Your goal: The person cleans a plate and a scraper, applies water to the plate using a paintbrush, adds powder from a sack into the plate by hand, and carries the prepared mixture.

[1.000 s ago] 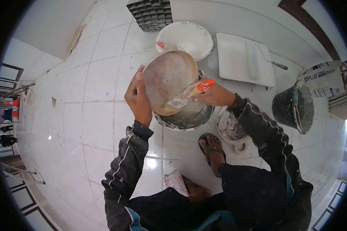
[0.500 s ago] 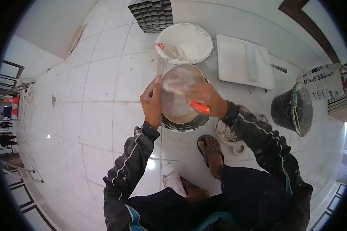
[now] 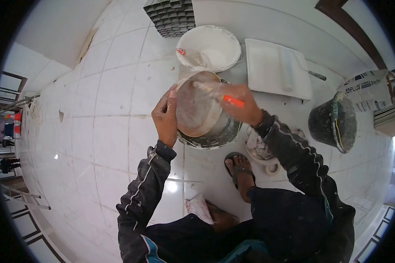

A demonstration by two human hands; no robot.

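My left hand (image 3: 166,115) grips the left rim of a round tub (image 3: 194,127) with a tan rim and a wet, whitish inside. The tub is tilted over a dark, paint-smeared bucket (image 3: 230,131) on the floor. In my right hand (image 3: 242,105) is a paintbrush (image 3: 232,101) with an orange handle, its pale end blurred inside the tub. Just beyond stands a white bucket (image 3: 224,48) with a red-and-white handled tool (image 3: 181,51) leaning in it.
A white paint tray (image 3: 265,65) holds a roller (image 3: 287,70). To the right are a black bucket (image 3: 322,120) and a printed bag (image 3: 365,85). Near my foot sit a container of crumpled material (image 3: 256,147) and a tape roll (image 3: 273,168). Grey stacked pieces (image 3: 173,19) stand at the back.
The tub has shifted left and tilted more, showing more of the dark bucket beneath. My left hand moved slightly left with it, and my right hand moved the brush up and right.
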